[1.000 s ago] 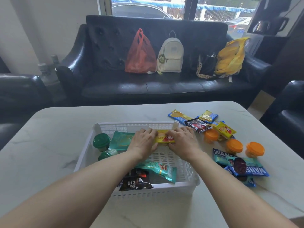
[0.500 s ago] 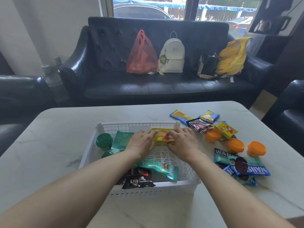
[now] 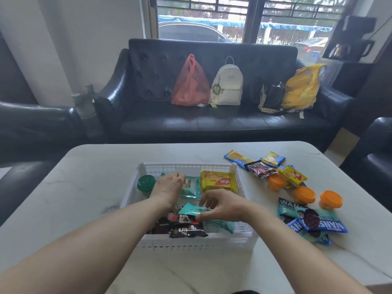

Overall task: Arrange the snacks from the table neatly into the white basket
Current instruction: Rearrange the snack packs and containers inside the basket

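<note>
The white basket [image 3: 192, 244] stands mid-table. A yellow wafer pack [image 3: 218, 181] lies flat in its far right corner, with no hand on it. My left hand [image 3: 169, 186] rests with its fingers on a teal packet [image 3: 192, 188] beside that pack. My right hand [image 3: 221, 207] hovers, blurred, with curled fingers over another teal packet [image 3: 188, 210] nearer me; whether it grips it is unclear. Black packets [image 3: 186, 229] fill the near left corner and a green-lidded jar [image 3: 145, 183] stands at the left wall.
On the table to the right of the basket lie three orange-lidded jars [image 3: 304, 195], blue cookie packs [image 3: 318, 223] and several small packets [image 3: 262, 169]. A black sofa [image 3: 161, 122] with bags stands behind the table. Armchairs flank both sides.
Both hands have let go of the yellow pack, which now lies in the basket. The left hand moved left onto a teal packet; the right drew back toward me.
</note>
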Demonstrator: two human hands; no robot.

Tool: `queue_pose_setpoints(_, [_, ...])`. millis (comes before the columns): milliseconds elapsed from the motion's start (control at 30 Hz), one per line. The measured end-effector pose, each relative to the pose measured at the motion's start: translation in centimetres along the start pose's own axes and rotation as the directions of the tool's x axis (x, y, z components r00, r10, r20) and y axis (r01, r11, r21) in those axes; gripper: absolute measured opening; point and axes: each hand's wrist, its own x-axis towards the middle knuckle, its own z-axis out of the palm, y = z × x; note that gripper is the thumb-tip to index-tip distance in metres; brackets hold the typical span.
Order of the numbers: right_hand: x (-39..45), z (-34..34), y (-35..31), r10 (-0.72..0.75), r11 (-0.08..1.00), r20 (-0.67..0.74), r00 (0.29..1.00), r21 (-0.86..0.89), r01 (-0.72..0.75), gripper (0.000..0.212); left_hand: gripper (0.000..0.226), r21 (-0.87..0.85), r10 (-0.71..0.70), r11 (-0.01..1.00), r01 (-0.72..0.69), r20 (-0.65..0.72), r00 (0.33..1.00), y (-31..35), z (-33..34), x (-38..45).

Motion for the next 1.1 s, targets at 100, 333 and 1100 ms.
queue_pose_setpoints(100, [-0.4,-0.2,-0.2,0.042,0.999,0.064,0.997,-0.011,-0.042,0.060,0.034,-0.002,-0.044,0.999,0.044,0.060,0.997,-0.8,-0.1,-0.5])
queue_pose_setpoints(333, [-0.8,-0.8,0.2,0.137,0.990,0.163,0.977,-0.060,-0.129,0.062,0.039,-0.027,-0.042,0.998,0.048,0.199,0.979,-1.1,0.3,-1.2])
queue_pose_setpoints(1100, [0.5,0.3,0.3,0.031,0.998,-0.114,0.993,-0.058,-0.037,0.033,0.054,-0.026,-0.010,1.000,0.017,0.247,0.969,-2.2,0.8,-0.8])
